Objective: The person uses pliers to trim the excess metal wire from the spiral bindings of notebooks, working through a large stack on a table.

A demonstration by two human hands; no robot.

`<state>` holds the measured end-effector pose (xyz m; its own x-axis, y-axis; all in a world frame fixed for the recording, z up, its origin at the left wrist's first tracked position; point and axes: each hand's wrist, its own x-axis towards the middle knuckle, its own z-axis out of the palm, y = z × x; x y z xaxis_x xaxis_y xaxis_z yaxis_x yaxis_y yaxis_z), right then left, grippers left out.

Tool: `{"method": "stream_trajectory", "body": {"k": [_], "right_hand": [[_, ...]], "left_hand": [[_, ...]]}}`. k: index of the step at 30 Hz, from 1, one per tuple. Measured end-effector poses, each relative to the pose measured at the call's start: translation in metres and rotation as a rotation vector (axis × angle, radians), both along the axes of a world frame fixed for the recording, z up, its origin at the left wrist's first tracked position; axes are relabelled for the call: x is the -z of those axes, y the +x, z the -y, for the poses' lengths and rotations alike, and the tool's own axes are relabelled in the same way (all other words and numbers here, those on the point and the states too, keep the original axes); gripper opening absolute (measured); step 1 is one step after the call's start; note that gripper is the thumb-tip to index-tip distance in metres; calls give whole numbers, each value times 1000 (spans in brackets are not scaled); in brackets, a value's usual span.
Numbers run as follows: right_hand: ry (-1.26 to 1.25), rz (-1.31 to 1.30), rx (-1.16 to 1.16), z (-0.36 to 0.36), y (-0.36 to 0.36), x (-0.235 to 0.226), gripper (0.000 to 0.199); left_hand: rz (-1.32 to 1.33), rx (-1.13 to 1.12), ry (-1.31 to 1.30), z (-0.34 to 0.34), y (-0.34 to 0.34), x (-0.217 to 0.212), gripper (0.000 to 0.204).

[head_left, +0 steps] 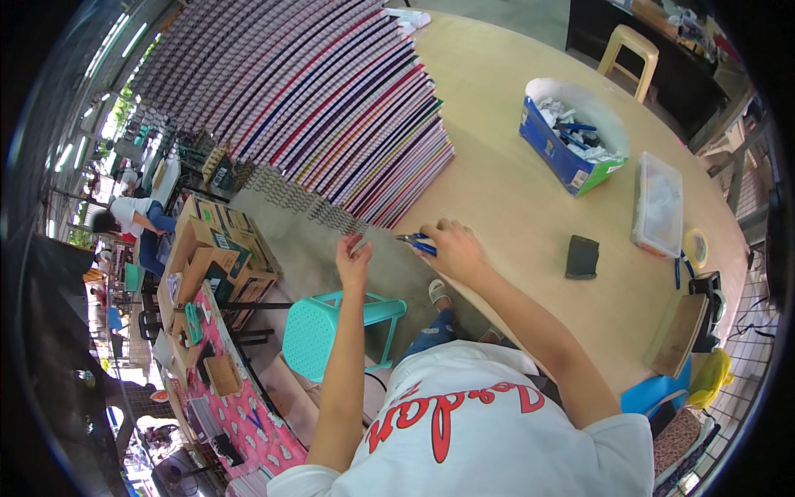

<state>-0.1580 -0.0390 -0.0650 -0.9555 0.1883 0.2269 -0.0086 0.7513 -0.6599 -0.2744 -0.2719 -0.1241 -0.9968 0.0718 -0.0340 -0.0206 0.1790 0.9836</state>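
My right hand is closed around a pair of blue-handled pliers at the near edge of the table. The jaws of the pliers point left, toward my other hand. My left hand is raised beside the table edge, its fingers loosely curled and apart, with nothing visible in them. Just beyond both hands stands a tall stack of spiral-bound notebooks with coloured edges. Their wire coils face left, and the lowest ones end close above my left fingertips.
On the tan table stand a cut-open blue carton with scraps, a clear plastic box, a dark block and a tape roll. Left of me are a turquoise stool, cardboard boxes and a pink-covered table.
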Motion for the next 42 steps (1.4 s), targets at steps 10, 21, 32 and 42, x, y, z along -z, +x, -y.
{"method": "stream_trajectory", "body": {"k": [10, 21, 32, 42], "right_hand": [[242, -20, 42, 42, -60, 19, 37], [244, -15, 92, 54, -68, 25, 36], [288, 67, 70, 57, -72, 16, 38], [301, 116, -46, 50, -84, 13, 22]], "left_hand": [[71, 27, 327, -14, -15, -14, 25], [40, 22, 314, -14, -18, -19, 18], [2, 41, 269, -10, -22, -17, 18], [-2, 42, 267, -11, -22, -20, 16]]}}
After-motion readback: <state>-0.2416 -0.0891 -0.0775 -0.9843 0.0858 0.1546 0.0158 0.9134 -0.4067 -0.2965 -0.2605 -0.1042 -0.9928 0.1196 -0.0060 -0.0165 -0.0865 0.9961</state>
